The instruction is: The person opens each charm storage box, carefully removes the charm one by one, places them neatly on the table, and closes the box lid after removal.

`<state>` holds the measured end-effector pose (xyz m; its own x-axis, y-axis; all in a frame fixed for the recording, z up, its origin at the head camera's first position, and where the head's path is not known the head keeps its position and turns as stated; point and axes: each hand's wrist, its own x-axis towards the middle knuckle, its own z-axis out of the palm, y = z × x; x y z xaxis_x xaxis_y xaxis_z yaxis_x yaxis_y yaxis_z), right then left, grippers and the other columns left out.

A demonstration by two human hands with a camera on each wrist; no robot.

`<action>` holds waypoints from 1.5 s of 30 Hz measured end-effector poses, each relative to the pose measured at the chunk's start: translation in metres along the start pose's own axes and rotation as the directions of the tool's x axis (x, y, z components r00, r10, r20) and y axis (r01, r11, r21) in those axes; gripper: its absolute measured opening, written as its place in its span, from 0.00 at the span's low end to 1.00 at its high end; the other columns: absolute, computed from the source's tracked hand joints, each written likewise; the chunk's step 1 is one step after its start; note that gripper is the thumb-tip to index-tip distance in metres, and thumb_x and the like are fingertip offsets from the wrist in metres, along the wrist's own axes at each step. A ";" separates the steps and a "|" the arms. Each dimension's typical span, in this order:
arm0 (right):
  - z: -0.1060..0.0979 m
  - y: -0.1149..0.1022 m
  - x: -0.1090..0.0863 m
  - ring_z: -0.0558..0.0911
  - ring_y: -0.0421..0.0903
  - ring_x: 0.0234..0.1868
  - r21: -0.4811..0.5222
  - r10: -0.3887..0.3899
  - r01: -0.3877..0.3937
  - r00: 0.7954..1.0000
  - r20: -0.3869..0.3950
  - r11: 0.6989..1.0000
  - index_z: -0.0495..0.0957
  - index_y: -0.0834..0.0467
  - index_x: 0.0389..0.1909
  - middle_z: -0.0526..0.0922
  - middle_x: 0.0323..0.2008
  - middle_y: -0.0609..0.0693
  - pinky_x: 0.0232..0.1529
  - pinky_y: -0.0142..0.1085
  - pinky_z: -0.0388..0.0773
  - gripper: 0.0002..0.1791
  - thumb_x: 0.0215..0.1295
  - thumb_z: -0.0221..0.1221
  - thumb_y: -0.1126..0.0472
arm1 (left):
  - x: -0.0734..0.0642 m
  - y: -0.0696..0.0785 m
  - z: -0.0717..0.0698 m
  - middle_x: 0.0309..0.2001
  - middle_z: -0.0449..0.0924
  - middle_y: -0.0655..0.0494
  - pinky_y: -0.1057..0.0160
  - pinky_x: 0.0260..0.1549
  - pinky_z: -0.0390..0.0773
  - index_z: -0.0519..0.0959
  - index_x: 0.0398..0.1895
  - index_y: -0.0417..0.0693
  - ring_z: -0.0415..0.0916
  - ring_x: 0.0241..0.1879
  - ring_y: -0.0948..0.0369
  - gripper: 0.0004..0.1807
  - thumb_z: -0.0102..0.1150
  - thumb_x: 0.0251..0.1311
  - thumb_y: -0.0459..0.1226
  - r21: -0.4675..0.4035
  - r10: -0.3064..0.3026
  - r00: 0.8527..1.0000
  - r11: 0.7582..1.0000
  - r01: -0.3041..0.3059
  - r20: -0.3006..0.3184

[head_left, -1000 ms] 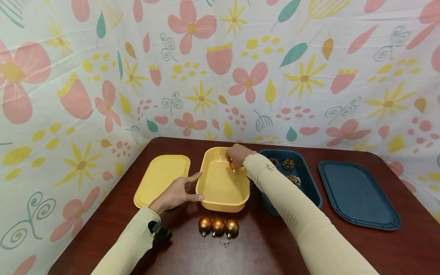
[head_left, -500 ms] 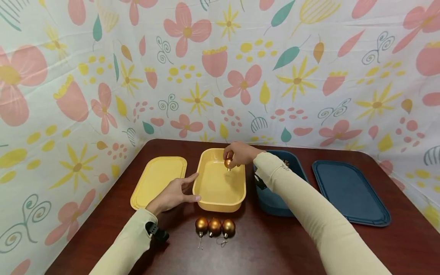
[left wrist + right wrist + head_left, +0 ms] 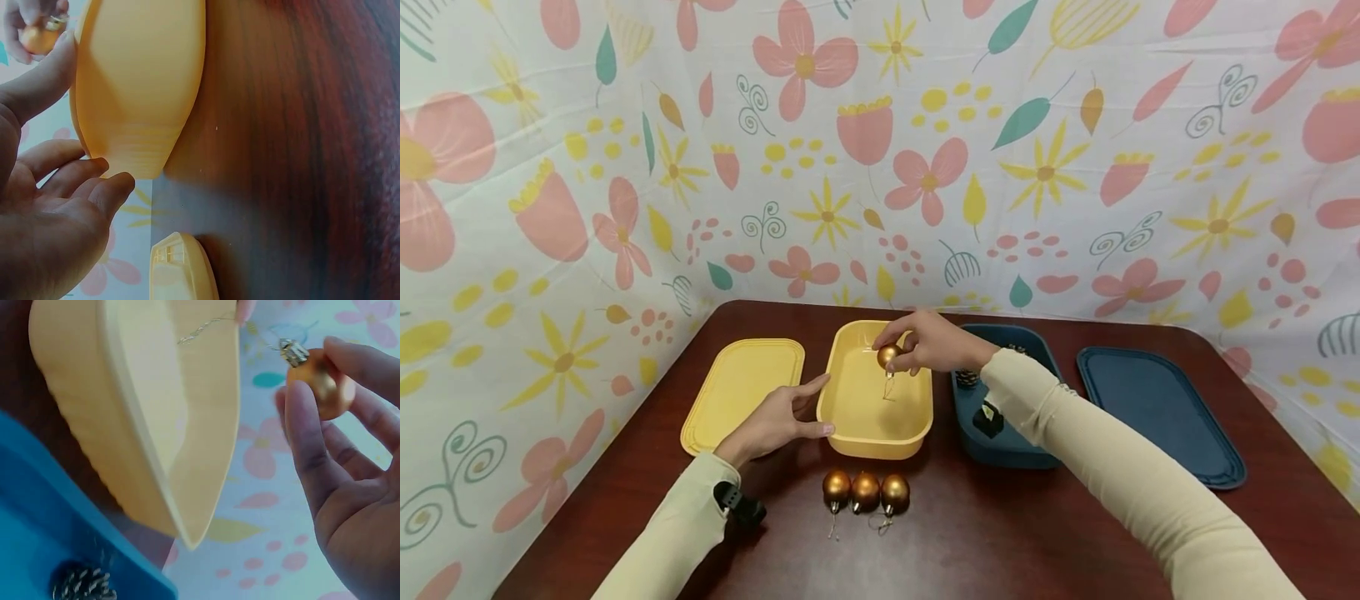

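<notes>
With thumb and fingers, my right hand (image 3: pixel 936 342) pinches a shiny gold Christmas bauble (image 3: pixel 889 357) above the yellow tub (image 3: pixel 861 408). Its metal cap and string loop (image 3: pixel 201 330) hang downward in the head view. At the tub's left side, my left hand (image 3: pixel 771 423) spreads its thumb and fingers, touching the wall near the rim. The bare inside of the tub shows in the head view. In front of it, three more copper-gold baubles (image 3: pixel 865 490) lie in a row on the table.
A yellow lid (image 3: pixel 747 387) lies left of the tub. To the right stands a blue tub (image 3: pixel 1011 454) holding pine cones (image 3: pixel 84 584), partly hidden by the right forearm. Farther right is a blue lid (image 3: pixel 1157 408). Floral cloth (image 3: pixel 880 167) hangs behind the table.
My right hand has lifted the bauble from low inside the yellow tub and moved slightly left with it. The left hand keeps its place at the tub.
</notes>
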<state>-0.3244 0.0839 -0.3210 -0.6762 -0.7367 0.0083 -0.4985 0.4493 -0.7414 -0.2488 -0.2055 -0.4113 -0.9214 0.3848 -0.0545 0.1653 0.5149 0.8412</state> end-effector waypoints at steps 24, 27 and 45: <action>0.022 -0.024 -0.080 0.83 0.43 0.25 0.138 -0.123 0.127 0.992 -0.036 0.982 0.77 0.58 0.63 0.79 0.55 0.59 0.30 0.39 0.86 0.23 0.66 0.64 0.66 | 0.000 0.001 0.000 0.80 0.53 0.54 0.45 0.74 0.62 0.56 0.79 0.53 0.53 0.78 0.45 0.48 0.72 0.59 0.43 -0.009 -0.004 1.000 1.000 0.004 0.015; 0.027 -0.023 -0.089 0.82 0.41 0.27 0.104 -0.118 0.121 0.993 -0.032 0.987 0.76 0.56 0.62 0.81 0.51 0.56 0.32 0.37 0.85 0.24 0.65 0.66 0.62 | 0.000 0.001 -0.001 0.80 0.52 0.54 0.45 0.74 0.62 0.56 0.79 0.53 0.53 0.78 0.45 0.48 0.71 0.59 0.43 -0.008 -0.002 1.000 1.000 0.002 0.017; 0.073 0.013 -0.111 0.84 0.35 0.39 0.005 -0.072 0.072 0.992 0.103 0.997 0.80 0.51 0.49 0.85 0.43 0.44 0.41 0.30 0.85 0.17 0.61 0.70 0.56 | 0.001 0.000 -0.002 0.80 0.51 0.52 0.44 0.74 0.61 0.54 0.80 0.52 0.51 0.79 0.45 0.48 0.71 0.60 0.44 -0.002 0.005 1.000 1.000 -0.005 0.021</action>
<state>-0.2161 0.1350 -0.3803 -0.5792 -0.8152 -0.0073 -0.5433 0.3926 -0.7421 -0.2507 -0.2069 -0.4104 -0.9129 0.4034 -0.0622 0.1688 0.5118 0.8423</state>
